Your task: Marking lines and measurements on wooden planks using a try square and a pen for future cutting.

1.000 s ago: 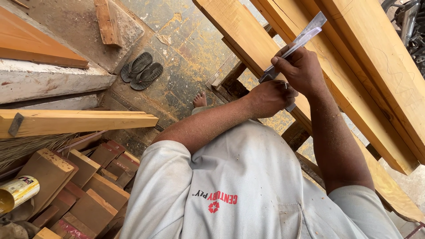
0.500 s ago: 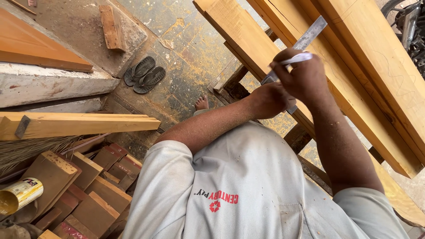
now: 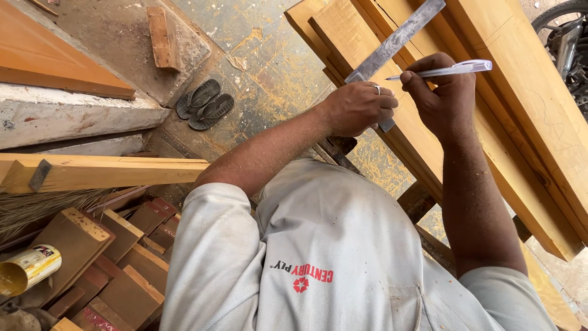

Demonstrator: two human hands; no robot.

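Long wooden planks point(image 3: 490, 104) lie side by side across a rough trestle, running away from the person under both hands. The plank point(image 3: 367, 55) nearest the left hand carries a flat steel ruler point(image 3: 398, 38), which slants across the wood just beyond the knuckles.

The left hand point(image 3: 355, 109) is closed down over the near end of the ruler, fingers curled and pressed together, pinning it to the plank's edge. The right hand point(image 3: 442, 97), just beside it and on the far side of the ruler, pinches a white pen point(image 3: 444, 71) between thumb and fingers. The pen lies almost level, its tip pointing back toward the ruler; whether the tip touches the wood is hard to tell from this angle.

Judging by this, the step in hand is marking a line along the ruler. The next move calls for the left hand to keep the ruler from slipping while the pen tip runs tight against its edge.

Below the left forearm, a pair of sandals point(image 3: 205, 104) sits on the stained floor point(image 3: 269, 67).
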